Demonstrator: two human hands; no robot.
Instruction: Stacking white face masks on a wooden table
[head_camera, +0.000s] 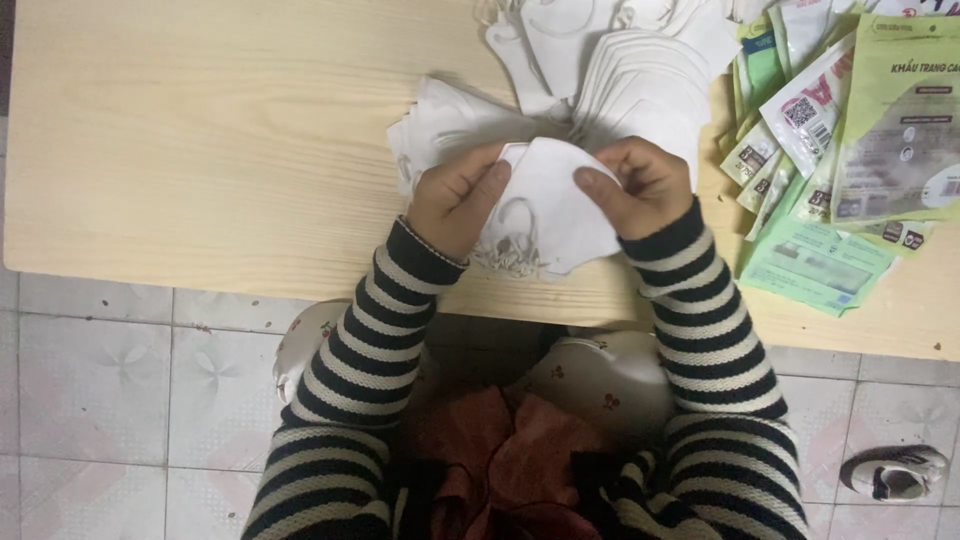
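A folded white face mask (548, 205) with looped ear straps is held over the near edge of a light wooden table (200, 150). My left hand (458, 197) grips its left side and my right hand (635, 185) pinches its right side, thumbs on top. Both arms wear black-and-white striped sleeves. Just behind the hands lies a fanned pile of white masks (630, 75), with more loose masks (440, 125) to the left of it.
Green and white flat packets (850, 150) are heaped at the table's right. Below the table edge are my lap with red cloth (500, 450), a tiled floor (100, 380), and a shoe (895, 472) at lower right.
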